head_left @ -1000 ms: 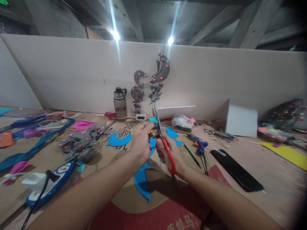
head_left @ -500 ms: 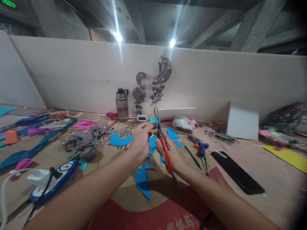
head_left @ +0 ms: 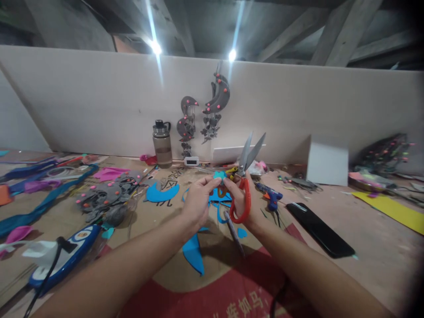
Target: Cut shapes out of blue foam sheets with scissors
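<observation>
My left hand (head_left: pixel 198 198) pinches a small teal felt piece (head_left: pixel 219 175) between thumb and fingertips. On the piece's other side, the thumb and fingers of my right hand (head_left: pixel 241 198) touch it too. Hooked in that same right hand are red-handled scissors (head_left: pixel 244 181), their blades parted and pointing up, away from the felt. Beneath the hands lie blue felt scraps and a pen (head_left: pixel 234 234). A blue crescent (head_left: pixel 162 192) rests left of them, and a pointed blue piece (head_left: pixel 194 255) nearer me.
A water bottle (head_left: pixel 162 145) stands by the white partition (head_left: pixel 82 101), where grey moon mobiles (head_left: pixel 217 99) hang. To the right are a blue glue gun (head_left: pixel 272 198) and a black phone (head_left: pixel 320 229). A blue-and-white power strip (head_left: pixel 71 251) and grey felt pieces (head_left: pixel 102 194) lie left.
The scissors have swung away from the felt piece, tilting right with blades wider apart. My right fingers have come to the teal piece beside my left. The view has shifted slightly.
</observation>
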{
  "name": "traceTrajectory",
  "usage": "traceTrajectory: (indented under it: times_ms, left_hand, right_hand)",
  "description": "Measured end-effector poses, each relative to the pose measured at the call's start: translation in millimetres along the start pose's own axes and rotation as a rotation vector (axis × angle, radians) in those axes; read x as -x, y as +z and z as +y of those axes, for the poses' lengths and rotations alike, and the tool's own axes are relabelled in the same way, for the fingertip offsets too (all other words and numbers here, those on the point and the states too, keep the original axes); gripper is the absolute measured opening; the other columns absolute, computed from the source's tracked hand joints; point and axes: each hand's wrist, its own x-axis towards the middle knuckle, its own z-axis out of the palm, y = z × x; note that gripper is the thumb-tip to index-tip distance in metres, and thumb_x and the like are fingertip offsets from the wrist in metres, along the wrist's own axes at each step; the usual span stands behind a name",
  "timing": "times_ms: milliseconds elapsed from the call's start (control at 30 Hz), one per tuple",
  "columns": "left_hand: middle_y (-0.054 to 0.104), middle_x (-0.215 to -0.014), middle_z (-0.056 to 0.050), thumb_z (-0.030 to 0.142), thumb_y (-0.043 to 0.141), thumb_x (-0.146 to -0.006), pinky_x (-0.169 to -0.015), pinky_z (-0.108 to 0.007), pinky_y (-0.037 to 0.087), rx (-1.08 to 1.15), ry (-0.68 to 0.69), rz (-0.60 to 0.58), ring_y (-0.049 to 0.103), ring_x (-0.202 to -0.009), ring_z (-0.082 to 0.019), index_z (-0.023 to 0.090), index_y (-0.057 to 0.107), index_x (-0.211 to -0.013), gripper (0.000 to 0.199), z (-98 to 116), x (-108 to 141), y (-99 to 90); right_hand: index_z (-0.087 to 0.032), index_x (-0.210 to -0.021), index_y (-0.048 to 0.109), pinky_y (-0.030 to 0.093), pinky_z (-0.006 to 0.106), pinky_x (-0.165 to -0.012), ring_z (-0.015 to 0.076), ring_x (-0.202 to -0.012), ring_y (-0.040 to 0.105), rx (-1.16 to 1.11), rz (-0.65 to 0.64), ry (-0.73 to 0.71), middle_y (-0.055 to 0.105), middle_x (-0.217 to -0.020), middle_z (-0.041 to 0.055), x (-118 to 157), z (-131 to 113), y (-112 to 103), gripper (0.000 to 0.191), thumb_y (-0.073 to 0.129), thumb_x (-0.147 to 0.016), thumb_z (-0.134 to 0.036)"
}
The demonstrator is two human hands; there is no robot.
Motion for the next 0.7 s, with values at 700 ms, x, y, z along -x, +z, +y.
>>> traceTrajectory:
  times_ms: [700]
  left_hand:
    - [0.063, -0.065, 0.0, 0.032, 0.081, -0.065, -0.061, -0.025, 0.042, -0.353, -0.05, -0.17, 0.056, -0.059, -0.01, 0.015, 0.069, -0.073, 0.023, 21, -20, -19.4]
  right_hand:
    - [-0.022, -0.105, 0.05, 0.046, 0.026, -0.063, 0.0111, -0.065, 0.046, 0.206, -0.06, 0.012, 0.051, -0.08, -0.0022, -4, -26, 1, 0.025, 0.061, -0.083, -0.026]
